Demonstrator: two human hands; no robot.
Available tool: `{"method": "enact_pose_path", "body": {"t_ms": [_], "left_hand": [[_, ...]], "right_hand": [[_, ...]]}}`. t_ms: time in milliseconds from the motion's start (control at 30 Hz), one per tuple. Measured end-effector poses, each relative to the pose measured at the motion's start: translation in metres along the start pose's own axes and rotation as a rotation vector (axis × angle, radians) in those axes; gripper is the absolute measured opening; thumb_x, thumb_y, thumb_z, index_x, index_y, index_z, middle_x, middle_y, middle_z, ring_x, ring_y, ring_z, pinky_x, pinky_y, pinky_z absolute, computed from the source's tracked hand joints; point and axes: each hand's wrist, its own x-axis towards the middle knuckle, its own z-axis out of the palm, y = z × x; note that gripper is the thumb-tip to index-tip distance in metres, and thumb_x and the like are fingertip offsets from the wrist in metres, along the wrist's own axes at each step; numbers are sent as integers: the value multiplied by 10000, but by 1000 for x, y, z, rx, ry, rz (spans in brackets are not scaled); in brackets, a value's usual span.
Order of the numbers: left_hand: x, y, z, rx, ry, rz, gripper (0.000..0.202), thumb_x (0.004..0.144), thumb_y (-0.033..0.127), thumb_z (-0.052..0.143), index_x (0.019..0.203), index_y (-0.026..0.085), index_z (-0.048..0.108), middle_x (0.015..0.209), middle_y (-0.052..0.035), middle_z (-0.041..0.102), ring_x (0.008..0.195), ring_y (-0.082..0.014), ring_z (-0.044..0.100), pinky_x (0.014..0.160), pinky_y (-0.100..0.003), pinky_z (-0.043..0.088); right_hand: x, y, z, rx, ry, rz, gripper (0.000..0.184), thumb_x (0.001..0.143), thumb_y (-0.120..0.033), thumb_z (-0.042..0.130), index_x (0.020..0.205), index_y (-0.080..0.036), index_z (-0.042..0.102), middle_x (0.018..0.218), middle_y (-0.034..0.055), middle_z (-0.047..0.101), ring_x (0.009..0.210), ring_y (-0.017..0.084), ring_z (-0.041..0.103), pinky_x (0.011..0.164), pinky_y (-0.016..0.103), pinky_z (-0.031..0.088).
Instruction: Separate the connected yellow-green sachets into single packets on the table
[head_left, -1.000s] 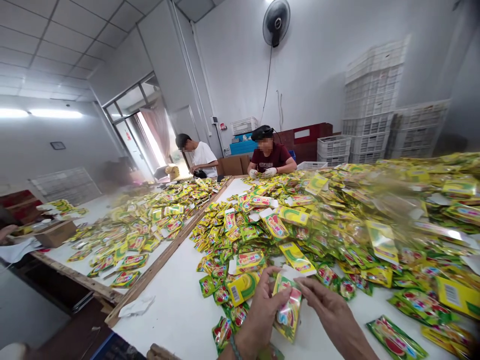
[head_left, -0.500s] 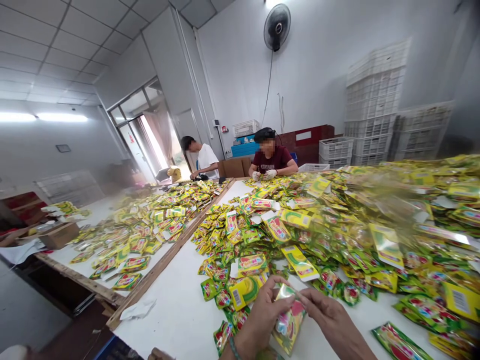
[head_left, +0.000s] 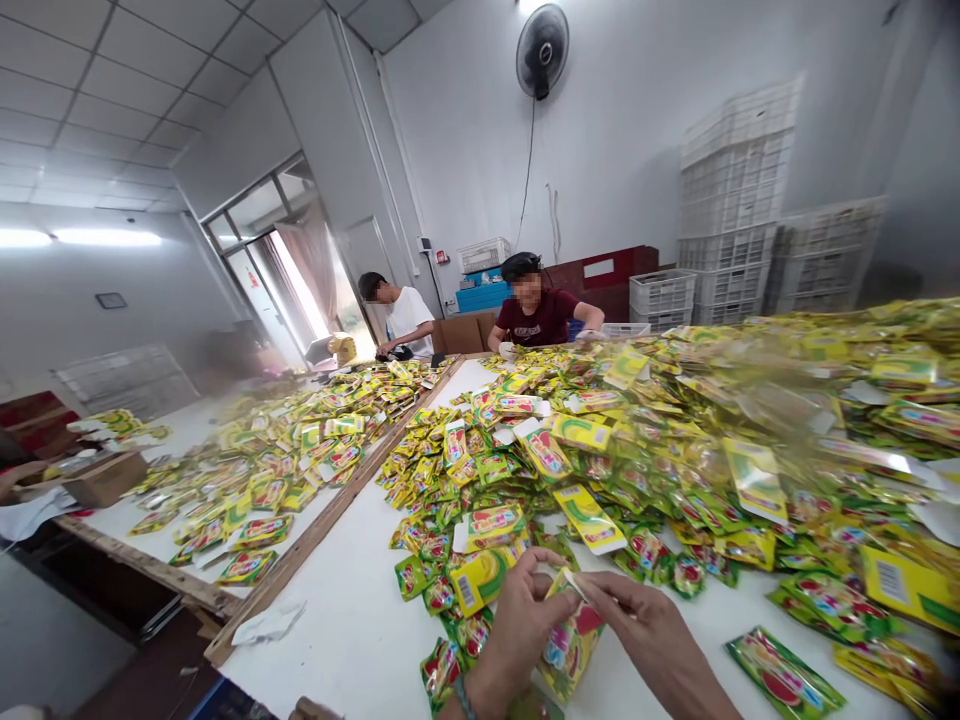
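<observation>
At the bottom middle, both my hands pinch the top edge of one yellow and green candy packet [head_left: 570,645], which hangs upright just above the white table [head_left: 352,630]. My left hand [head_left: 521,625] grips its left corner and my right hand [head_left: 649,630] its right corner, fingers closed. More loose packets [head_left: 480,570] lie on the table right beside my left hand. A large heap of the same packets [head_left: 720,440] fills the table beyond and to the right.
Two people sit at the far end: one in a dark red shirt [head_left: 540,315] with gloved hands, one in white [head_left: 405,315]. A second packet-covered table [head_left: 247,470] stands left, a cardboard box [head_left: 105,478] on it. White crates [head_left: 739,190] are stacked by the wall under a fan [head_left: 541,45].
My hands keep hold of the same packet and have shifted it slightly. The person in red has moved one hand out toward the heap.
</observation>
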Motion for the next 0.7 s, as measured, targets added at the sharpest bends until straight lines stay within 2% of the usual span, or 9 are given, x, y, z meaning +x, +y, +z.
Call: {"method": "enact_pose_path", "body": {"t_ms": [167, 267, 400, 533, 700], "left_hand": [[2, -2, -1, 105, 9, 19, 515, 651, 516, 794, 963, 153, 605, 506, 98, 365, 481, -74, 296, 499, -230, 218], [1, -1, -1, 120, -10, -3, 546, 638, 514, 806, 1002, 144, 638, 510, 98, 354, 486, -73, 290, 507, -230, 227], [-1, 4, -2, 133, -18, 43, 558, 654, 543, 790, 1022, 135, 693, 510, 99, 284, 500, -73, 225, 508, -236, 197], [-2, 6, -3, 143, -6, 93, 553, 714, 583, 729, 1032, 131, 737, 530, 54, 397, 517, -89, 303, 524, -245, 247], [-1, 2, -2, 93, 64, 91, 530, 720, 587, 719, 1019, 152, 755, 587, 4, 534, 552, -115, 411, 558, -251, 342]], "right_hand": [[2, 7, 0, -13, 50, 19, 522, 761, -697, 553, 846, -245, 799, 805, 50, 762, 731, 258, 674, 678, 323, 541], [5, 7, -6, 138, -38, 80, 536, 730, -706, 594, 827, -221, 801, 804, 54, 765, 824, 291, 693, 747, 346, 553], [5, 2, -12, 254, -122, 98, 511, 694, -683, 663, 839, -217, 811, 816, 61, 769, 884, 312, 694, 823, 378, 552], [2, -2, -11, 251, -147, 82, 470, 752, -649, 629, 888, -239, 814, 870, 63, 771, 948, 330, 684, 879, 413, 534], [-4, -7, -8, 172, -57, 58, 490, 775, -664, 578, 890, -249, 813, 857, 50, 763, 890, 317, 673, 873, 421, 535]]}}
